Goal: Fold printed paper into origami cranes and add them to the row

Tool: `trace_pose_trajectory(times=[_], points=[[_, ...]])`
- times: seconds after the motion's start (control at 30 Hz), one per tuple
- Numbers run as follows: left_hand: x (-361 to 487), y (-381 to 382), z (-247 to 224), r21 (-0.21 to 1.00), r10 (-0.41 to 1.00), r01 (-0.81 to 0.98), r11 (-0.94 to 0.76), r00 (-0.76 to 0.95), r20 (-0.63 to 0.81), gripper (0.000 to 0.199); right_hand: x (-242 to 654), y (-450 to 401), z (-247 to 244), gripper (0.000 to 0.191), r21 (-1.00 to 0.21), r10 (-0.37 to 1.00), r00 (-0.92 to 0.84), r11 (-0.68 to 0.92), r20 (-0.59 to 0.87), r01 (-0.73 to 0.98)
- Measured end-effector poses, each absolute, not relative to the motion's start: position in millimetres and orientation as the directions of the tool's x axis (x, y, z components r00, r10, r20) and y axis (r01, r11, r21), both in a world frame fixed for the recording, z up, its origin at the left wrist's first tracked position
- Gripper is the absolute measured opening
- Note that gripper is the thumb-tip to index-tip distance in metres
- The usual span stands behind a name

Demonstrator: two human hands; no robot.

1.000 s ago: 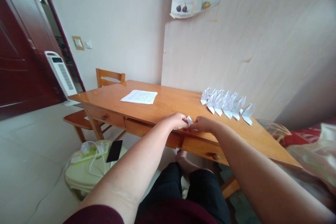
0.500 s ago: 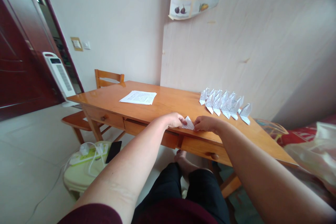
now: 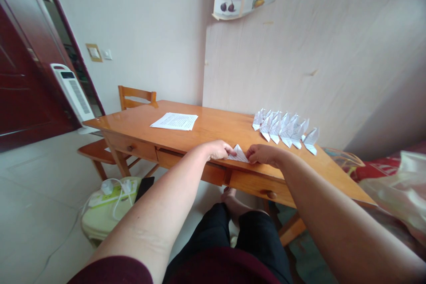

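Observation:
A small folded paper triangle with printed lines lies at the front edge of the table, its point facing away from me. My left hand grips its left side, thumb on top. At its right corner, my right hand pinches the paper between thumb and fingers. Several folded paper pieces with upright points stand in rows on the right part of the table. A stack of printed sheets lies flat on the left part.
The wooden table meets the wall at the back, and one front drawer sticks out slightly. A pale stool at lower left carries a power strip and a black phone. Plastic bags lie at right.
The hands have moved slightly apart, and more of the paper triangle's base shows between them. My view has tilted down a little.

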State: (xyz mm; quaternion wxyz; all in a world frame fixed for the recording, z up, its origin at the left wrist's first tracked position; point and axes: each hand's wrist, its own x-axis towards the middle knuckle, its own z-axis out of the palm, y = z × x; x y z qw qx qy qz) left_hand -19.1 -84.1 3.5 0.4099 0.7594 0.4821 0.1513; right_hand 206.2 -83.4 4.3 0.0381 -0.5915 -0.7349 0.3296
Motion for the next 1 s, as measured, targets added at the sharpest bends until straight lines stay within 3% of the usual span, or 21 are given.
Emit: trace_pose_trajectory(times=[0.23, 0.57, 0.7, 0.83, 1.0], points=[[-22, -88, -6, 0.787, 0.871, 0.565, -0.248, 0.486, -0.074, 0.047, 208, -95, 0, 0.014, -0.595, 0.952, -0.252, 0.103, -0.173, 0.797], [-19, -92, -29, 0.771, 0.895, 0.526, -0.358, 0.427, 0.125, 0.023, 196, -114, -20, 0.030, -0.695, 0.979, -0.196, 0.178, 0.054, 0.697], [-17, -94, -35, 0.751, 0.910, 0.533, -0.390, 0.346, 0.228, 0.017, 193, -117, -26, 0.016, -0.731, 0.977, -0.179, 0.205, 0.115, 0.650], [-17, -102, -36, 0.728, 0.892, 0.518, -0.449, 0.216, 0.397, 0.019, 189, -121, -26, 0.016, -0.805, 0.977, -0.101, 0.210, 0.186, 0.555], [-8, -123, -44, 0.709, 0.828, 0.461, -0.534, 0.113, 0.550, 0.036, 177, -128, -23, 0.023, -0.908, 0.975, -0.018, 0.215, 0.223, 0.360]])
